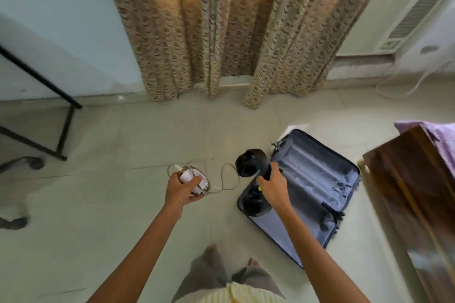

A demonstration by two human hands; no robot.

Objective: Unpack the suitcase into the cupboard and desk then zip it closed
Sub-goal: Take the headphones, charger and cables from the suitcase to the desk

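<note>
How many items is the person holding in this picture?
2. A white charger with cable in the left hand; black headphones in the right hand, over the open suitcase. Smaller things could be hidden in the palms.

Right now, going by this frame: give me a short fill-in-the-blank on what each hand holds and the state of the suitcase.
1. The left hand grips a ____ charger.
2. The right hand holds headphones that are ____ in colour.
3. The suitcase on the floor is unzipped and lies ____, its grey lining showing.

Missing words: white; black; open
</note>
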